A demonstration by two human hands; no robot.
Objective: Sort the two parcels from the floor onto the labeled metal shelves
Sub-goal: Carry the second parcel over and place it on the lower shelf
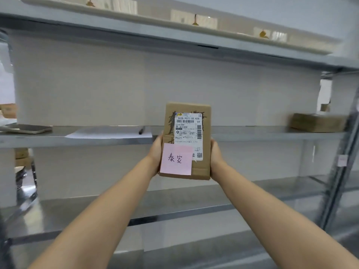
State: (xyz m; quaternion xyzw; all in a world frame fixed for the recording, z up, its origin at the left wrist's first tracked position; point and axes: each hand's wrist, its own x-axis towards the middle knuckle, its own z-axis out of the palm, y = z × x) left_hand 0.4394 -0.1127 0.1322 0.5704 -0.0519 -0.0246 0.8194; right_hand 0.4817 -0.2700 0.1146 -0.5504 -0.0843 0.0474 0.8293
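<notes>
I hold a small brown cardboard parcel (206,136) upright in front of the metal shelves, with both arms stretched out. It carries a white shipping label and a pink sticky note with handwritten characters. My left hand (156,152) grips its left side and my right hand (215,154) grips its right side. The parcel hangs in the air at the height of the middle shelf's front edge (77,141). A second flat brown parcel (318,122) lies on the right end of that same shelf.
A white sheet of paper (108,133) with a pen (141,130) lies on the middle shelf, and a flat tablet-like item (27,128) at its left end. The lower shelf (174,202) is bare metal. White labels (194,19) hang on the top shelf. An upright post (342,162) stands at right.
</notes>
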